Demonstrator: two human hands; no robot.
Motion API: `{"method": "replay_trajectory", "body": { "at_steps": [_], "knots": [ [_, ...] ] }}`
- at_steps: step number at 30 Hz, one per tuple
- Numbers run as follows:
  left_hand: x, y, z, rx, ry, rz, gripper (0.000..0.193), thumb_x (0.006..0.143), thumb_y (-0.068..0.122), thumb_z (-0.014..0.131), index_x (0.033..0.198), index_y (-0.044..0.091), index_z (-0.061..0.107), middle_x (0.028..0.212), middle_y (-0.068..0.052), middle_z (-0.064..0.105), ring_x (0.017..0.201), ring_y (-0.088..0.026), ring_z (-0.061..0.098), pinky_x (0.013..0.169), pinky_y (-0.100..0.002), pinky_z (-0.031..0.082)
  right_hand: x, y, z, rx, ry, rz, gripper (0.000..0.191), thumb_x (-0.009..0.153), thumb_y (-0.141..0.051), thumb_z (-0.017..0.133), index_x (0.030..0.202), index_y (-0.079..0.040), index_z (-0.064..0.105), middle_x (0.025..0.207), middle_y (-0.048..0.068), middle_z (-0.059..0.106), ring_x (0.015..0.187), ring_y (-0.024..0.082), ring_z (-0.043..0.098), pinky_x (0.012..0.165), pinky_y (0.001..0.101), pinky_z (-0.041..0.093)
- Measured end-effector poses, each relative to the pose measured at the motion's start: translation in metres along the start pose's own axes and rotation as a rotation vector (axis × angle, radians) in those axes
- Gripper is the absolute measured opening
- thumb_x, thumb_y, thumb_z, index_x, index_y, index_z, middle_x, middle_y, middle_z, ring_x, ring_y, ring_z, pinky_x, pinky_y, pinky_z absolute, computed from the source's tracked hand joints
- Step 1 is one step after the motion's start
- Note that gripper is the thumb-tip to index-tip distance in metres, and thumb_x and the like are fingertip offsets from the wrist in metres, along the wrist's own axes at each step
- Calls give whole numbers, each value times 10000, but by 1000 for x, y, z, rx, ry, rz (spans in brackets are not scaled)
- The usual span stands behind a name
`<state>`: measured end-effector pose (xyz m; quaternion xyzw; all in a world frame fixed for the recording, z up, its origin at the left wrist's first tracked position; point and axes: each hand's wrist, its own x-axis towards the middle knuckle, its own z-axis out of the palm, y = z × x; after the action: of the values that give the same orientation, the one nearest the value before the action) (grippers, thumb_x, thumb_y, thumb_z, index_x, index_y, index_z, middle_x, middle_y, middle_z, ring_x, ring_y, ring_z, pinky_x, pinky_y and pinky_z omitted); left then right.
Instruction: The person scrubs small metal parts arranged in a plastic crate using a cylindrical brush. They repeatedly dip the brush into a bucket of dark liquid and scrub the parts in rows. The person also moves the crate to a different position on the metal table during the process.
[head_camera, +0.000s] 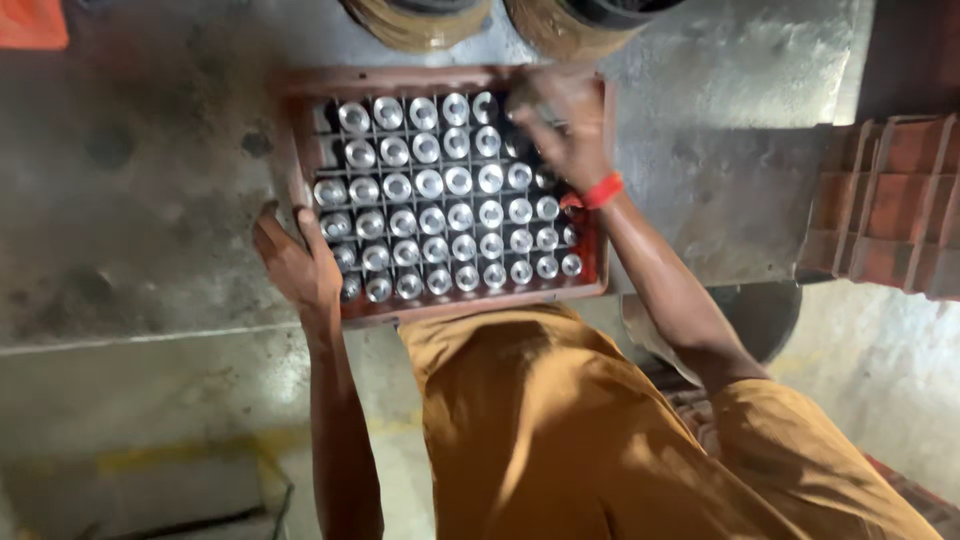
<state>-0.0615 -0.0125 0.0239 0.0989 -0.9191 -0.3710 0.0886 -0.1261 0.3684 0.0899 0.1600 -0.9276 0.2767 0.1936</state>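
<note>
A red plastic crate (300, 130) with a grid of cells lies on a grey metal table (150, 200). Most cells hold shiny round metal parts (430, 215) standing on end. My left hand (293, 262) grips the crate's near left corner, thumb over the rim. My right hand (560, 125), with a red band at the wrist, reaches into the far right corner of the crate. Its fingers are curled down over the cells and blurred, so whether they hold a part is unclear. A few cells by that hand look dark.
Two round yellowish drums (420, 20) (570, 25) stand at the table's far edge. A second red crate (890, 200) sits to the right, off the table. An orange object (30, 20) shows at the top left. A concrete floor (150, 400) lies below the table's near edge.
</note>
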Motion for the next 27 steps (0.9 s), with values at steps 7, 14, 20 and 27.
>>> {"method": "replay_trajectory", "body": {
  "at_steps": [7, 14, 20, 27],
  "knots": [
    [1, -1, 1, 21, 8, -1, 470, 1125, 350, 540, 1374, -48, 514, 1321, -290, 578, 1222, -496, 543, 1012, -567, 436, -18, -19, 0, 240, 134, 184, 560, 994, -181, 820, 1467, -43, 553, 1258, 163, 690, 1130, 286, 703, 1000, 427, 574],
    [-1, -2, 1, 11, 18, 19, 481, 1137, 372, 535, 1370, -48, 517, 1311, -294, 569, 1216, -490, 547, 1021, -564, 439, -46, -17, -16, 355, 315, 368, 559, 958, -86, 798, 1448, -24, 536, 1275, 162, 693, 1150, 270, 702, 1082, 460, 505],
    [0, -7, 7, 42, 44, 45, 487, 1127, 393, 529, 1364, -33, 528, 1297, -289, 577, 1204, -490, 548, 981, -564, 446, -58, -19, -21, 228, 199, 285, 554, 982, -115, 814, 1457, 19, 562, 1398, 228, 651, 1270, 323, 650, 1086, 402, 525],
    [-3, -10, 6, 58, 25, 16, 477, 1116, 417, 516, 1353, 4, 537, 1280, -276, 589, 1178, -484, 560, 935, -574, 462, -77, -50, -8, 135, -96, 110, 494, 937, -143, 853, 1384, -29, 676, 1184, 170, 723, 1053, 287, 705, 898, 375, 578]
  ]
}}
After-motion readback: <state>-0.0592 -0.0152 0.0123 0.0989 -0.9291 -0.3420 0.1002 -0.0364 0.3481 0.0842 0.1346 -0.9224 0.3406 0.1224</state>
